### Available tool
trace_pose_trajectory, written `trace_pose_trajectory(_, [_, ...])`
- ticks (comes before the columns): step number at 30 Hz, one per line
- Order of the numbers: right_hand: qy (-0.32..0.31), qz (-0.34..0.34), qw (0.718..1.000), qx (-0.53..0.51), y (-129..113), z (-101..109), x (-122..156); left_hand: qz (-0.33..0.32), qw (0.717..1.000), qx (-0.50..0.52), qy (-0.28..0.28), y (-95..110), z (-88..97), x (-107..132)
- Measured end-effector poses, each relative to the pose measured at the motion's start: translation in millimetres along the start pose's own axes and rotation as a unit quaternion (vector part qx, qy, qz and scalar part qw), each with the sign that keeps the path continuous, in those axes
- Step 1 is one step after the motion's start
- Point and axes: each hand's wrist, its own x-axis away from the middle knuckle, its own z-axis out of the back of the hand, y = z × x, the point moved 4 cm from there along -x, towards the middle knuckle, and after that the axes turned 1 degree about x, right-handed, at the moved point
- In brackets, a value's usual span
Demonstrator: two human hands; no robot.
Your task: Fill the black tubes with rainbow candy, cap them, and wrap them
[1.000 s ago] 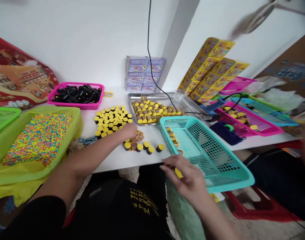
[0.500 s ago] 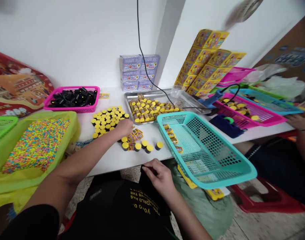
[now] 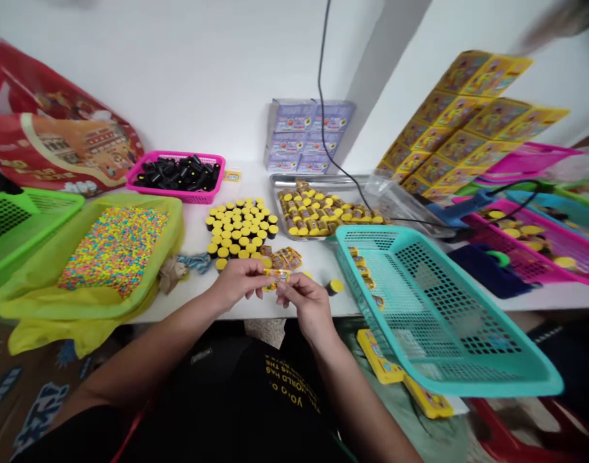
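Note:
My left hand [image 3: 239, 281] and my right hand [image 3: 303, 297] meet at the table's front edge, both pinching a small yellow sticker label [image 3: 276, 275] between their fingertips. Just behind them lies a little pile of the same labels [image 3: 285, 259]. A cluster of upright black tubes with yellow caps [image 3: 240, 229] stands behind the left hand. One capped tube [image 3: 335, 287] lies to the right of my right hand, beside the teal basket [image 3: 449, 334].
A yellow-lined tray of coloured beads [image 3: 114, 247] and a green basket [image 3: 24, 222] sit left. A pink basket of black tubes [image 3: 179, 175], a metal tray of labelled tubes [image 3: 323, 215], purple boxes [image 3: 307, 135] and yellow boxes [image 3: 468, 122] stand behind. Pink and blue baskets [image 3: 540, 238] are right.
My left hand drew back from the capped tubes toward the table's edge. My right hand rose from my lap to meet it, and both now pinch a label. The view shifted left.

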Motion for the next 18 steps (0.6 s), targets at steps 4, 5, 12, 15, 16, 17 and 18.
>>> trace_pose_trajectory(4, [-0.011,-0.038,0.999,-0.015,19.2,-24.8,5.7,0.029,0.998,0.058,0.019,-21.9,18.6,22.7])
trace_pose_trajectory(5, [-0.015,-0.049,0.999,-0.017,23.7,-29.9,6.8,0.036,0.997,0.060,0.025,-26.6,23.2,26.5])
trace_pose_trajectory(12, [-0.061,-0.096,0.993,-0.008,40.5,-54.2,13.6,0.076,0.994,0.020,0.080,-53.5,37.7,42.8])
trace_pose_trajectory(15, [-0.055,-0.103,0.993,-0.010,46.7,-53.9,18.8,0.071,0.993,-0.049,0.080,-55.8,46.8,48.7])
trace_pose_trajectory(16, [-0.049,-0.102,0.994,-0.010,48.5,-52.2,20.1,0.056,0.988,-0.104,0.099,-53.1,54.6,50.5])
trace_pose_trajectory(17, [-0.045,-0.100,0.994,-0.008,50.0,-50.4,21.1,0.036,0.974,-0.179,0.133,-48.8,65.1,52.2])
trace_pose_trajectory(18, [-0.043,-0.099,0.994,-0.004,51.2,-48.9,21.9,0.020,0.947,-0.267,0.178,-43.6,77.2,53.6])
